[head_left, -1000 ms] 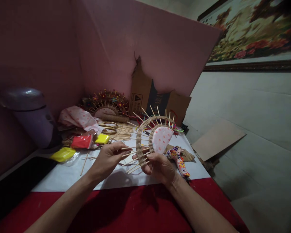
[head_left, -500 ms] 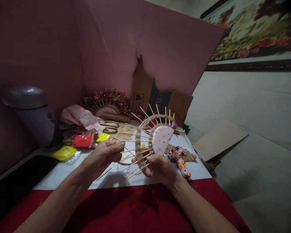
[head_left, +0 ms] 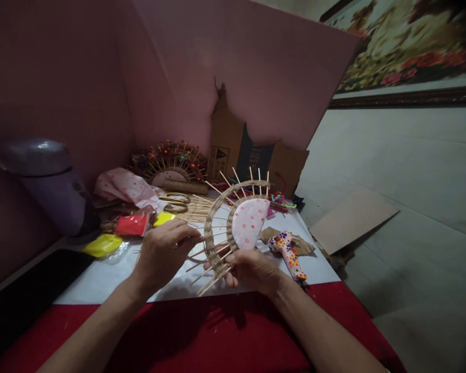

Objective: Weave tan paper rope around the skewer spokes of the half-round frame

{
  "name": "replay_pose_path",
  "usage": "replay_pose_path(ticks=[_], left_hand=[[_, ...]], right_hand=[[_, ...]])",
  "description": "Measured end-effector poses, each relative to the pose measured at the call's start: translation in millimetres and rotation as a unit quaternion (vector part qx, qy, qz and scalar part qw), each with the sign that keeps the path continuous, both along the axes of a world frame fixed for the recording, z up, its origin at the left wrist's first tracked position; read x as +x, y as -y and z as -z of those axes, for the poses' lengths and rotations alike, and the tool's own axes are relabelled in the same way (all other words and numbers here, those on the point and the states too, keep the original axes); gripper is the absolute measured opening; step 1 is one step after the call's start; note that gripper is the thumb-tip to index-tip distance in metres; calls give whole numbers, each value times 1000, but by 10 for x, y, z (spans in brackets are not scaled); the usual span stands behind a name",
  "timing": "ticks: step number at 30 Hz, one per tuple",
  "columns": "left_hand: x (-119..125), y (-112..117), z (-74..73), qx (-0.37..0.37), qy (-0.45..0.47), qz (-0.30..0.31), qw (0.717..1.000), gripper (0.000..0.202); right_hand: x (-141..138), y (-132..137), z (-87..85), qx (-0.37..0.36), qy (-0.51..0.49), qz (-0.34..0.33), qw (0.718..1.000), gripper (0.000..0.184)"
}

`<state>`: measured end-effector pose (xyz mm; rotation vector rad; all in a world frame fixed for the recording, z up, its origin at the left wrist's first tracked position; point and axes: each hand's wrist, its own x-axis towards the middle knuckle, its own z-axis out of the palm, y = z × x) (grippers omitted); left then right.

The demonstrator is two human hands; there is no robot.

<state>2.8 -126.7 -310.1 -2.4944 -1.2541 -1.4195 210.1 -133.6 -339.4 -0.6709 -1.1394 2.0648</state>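
My right hand (head_left: 252, 267) grips the lower end of a half-round woven fan (head_left: 208, 233). The fan has thin wooden sticks fanning out through two bands of brown twine, around a half-disc of white cloth with red dots (head_left: 249, 223). Just left of the outer twine band, my left hand (head_left: 166, 251) is closed in a pinch at the end of one wooden stick; its fingers partly hide that stick. Both hands hold the fan above the white table sheet (head_left: 166, 290).
Behind are gold-handled scissors (head_left: 176, 207), loose sticks (head_left: 200, 210) and a finished fan with flowers (head_left: 174, 160). Red (head_left: 132, 225) and yellow packets (head_left: 103, 245) and a purple bottle (head_left: 58, 191) stand left. A flowered cloth figure (head_left: 289, 254) lies right. Torn cardboard (head_left: 227, 145) leans behind.
The fan has shifted slightly left and tilted a little. My left hand has turned, its back now more toward me, with the fingertips close to the outer twine band.
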Motion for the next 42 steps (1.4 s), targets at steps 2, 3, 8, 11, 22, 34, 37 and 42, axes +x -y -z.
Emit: replay_pose_path(ticks=[2,3,8,11,22,34,37,42], left_hand=[[2,-10,17,10,-13,-5,1000,13],[4,-10,23,13,-18,-9,1000,13],[11,0,6,19,0,-6,1000,12],[4,-3,-30,-13,42,-9,999,13],[-57,-27,-56,-197,235,7,952,16],[-48,-56,-59,-267,244,35,932,15],[17,-33,-57,-303,252,62,917,17],[87,-27,-6,-343,265,78,898,19]], right_hand=[[-2,15,-7,-1,17,-4,1000,16],[-1,19,-8,-4,24,-2,1000,17],[22,12,2,-19,12,10,1000,17],[33,6,11,-20,-1,18,1000,16],[55,-8,24,-12,-37,26,999,25],[45,31,-43,0,-78,10,997,38],[40,50,-13,-2,-74,-15,997,38],[-3,100,-48,15,-60,-5,998,35]])
